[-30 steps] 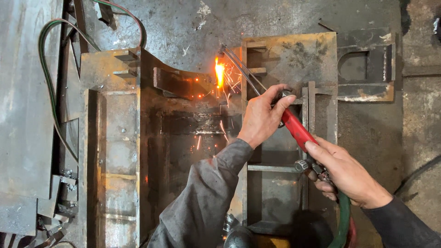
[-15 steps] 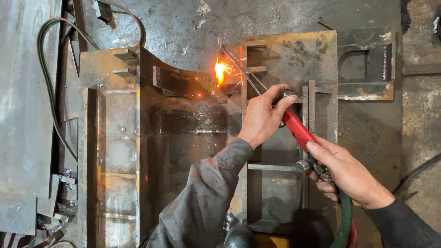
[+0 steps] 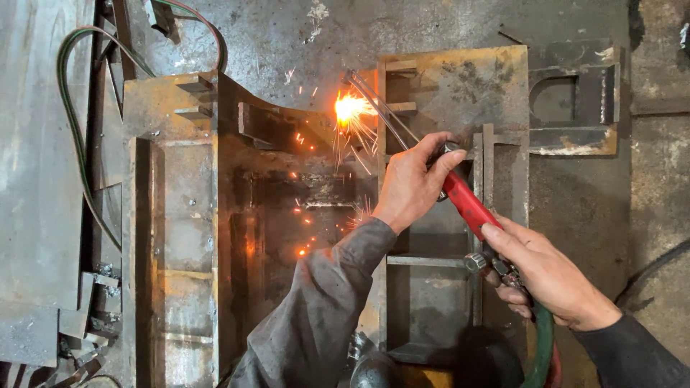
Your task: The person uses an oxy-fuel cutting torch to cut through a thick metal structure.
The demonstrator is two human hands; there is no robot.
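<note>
Cutting torch [image 3: 471, 208] — red handle, thin metal tubes running far-left to a bright flame [image 3: 350, 108] at the top edge of the rusty steel frame [image 3: 237, 215]. Sparks fall into the frame's dark cavity. Left hand [image 3: 411, 188]: fingers wrapped around the torch's front end. Right hand [image 3: 550, 276]: fingers closed on the valve end, where the green hose [image 3: 540, 352] joins. Step judged: cut in progress. Next move calls for steady tip travel along the edge, both grips firm.
</note>
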